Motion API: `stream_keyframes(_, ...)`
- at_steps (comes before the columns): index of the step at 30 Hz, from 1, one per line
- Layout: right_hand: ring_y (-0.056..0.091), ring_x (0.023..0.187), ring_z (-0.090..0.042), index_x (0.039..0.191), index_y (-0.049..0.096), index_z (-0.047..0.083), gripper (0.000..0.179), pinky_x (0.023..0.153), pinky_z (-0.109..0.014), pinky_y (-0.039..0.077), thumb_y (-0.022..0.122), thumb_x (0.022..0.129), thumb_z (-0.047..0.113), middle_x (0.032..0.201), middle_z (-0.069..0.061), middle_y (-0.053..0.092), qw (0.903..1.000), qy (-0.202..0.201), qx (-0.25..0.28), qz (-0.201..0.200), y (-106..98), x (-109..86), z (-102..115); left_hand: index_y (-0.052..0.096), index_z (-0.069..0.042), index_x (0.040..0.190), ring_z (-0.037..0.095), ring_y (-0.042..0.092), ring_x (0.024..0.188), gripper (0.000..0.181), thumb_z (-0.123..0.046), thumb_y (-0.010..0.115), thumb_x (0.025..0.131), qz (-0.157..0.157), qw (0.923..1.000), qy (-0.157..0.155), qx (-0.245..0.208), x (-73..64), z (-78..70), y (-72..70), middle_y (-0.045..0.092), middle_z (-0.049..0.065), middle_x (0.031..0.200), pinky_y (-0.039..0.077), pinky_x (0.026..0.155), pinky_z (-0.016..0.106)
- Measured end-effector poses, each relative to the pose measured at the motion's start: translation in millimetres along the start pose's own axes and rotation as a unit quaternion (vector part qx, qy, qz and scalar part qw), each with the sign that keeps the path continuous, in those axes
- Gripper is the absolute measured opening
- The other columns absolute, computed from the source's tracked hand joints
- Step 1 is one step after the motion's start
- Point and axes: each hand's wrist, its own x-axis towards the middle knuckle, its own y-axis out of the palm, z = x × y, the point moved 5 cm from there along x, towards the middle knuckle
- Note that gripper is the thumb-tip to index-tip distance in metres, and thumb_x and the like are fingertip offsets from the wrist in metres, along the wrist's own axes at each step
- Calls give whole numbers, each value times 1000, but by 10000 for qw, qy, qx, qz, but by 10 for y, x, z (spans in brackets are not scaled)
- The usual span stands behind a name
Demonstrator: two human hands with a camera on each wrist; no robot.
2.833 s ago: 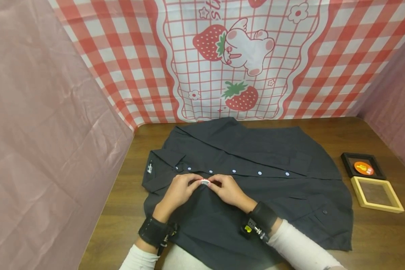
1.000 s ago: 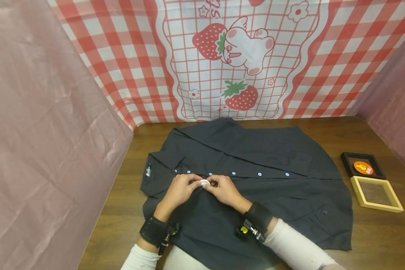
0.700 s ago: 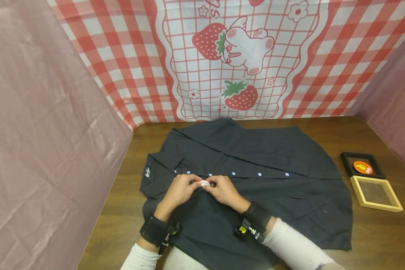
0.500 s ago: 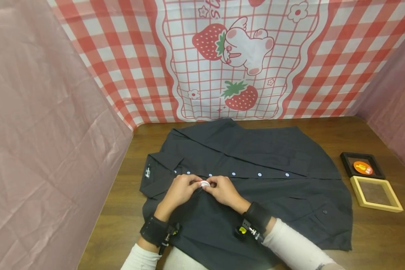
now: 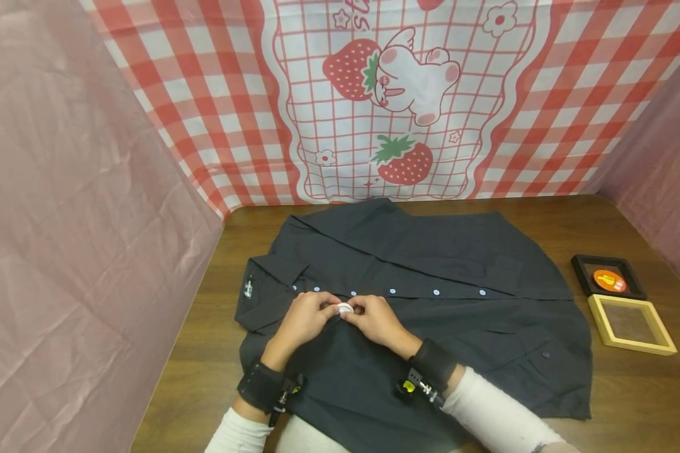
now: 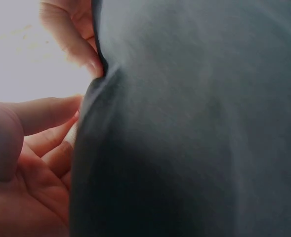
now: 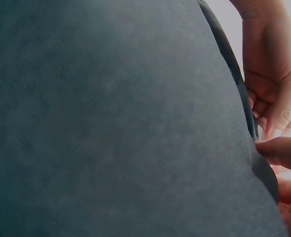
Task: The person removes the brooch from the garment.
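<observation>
Red-and-white checked cloth [image 5: 204, 126] with a strawberry and rabbit print hangs behind a brown wooden table [image 5: 215, 251], with pink sheeting on both sides. At the table's right edge sit two shallow frame boxes: a black box [image 5: 580, 272] with an orange round piece [image 5: 610, 280] inside it, and just in front of it a pale wooden box [image 5: 598, 319] with a clear panel; I cannot tell if anything lies inside that one. Spread across the table is a dark shirt [image 5: 459, 314] with a row of small pale buttons along its front strip. My left hand [image 5: 301, 321] and my right hand [image 5: 376, 321] meet over the nearer front edge of the shirt, close to the collar end. Between their fingertips is a small white round piece [image 5: 345, 307], pinched from both sides, with my fingers curled in on it and on the cloth edge. From the left wrist view, my fingers [image 6: 46, 143] curl just under the shirt's raised edge. Black straps wrap both my wrists.
</observation>
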Motion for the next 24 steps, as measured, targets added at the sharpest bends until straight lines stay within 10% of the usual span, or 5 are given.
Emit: stream_keyframes(24, 57, 68, -5, 95, 73, 1, 14, 62, -19, 46, 73, 85, 10, 78, -5, 70, 9991, 31, 425, 55, -18, -19, -7, 76, -9, 96, 23, 69, 92, 14, -19, 67, 91, -183, 9994, -65, -276, -13, 34, -14, 75, 6, 97, 52, 80, 40)
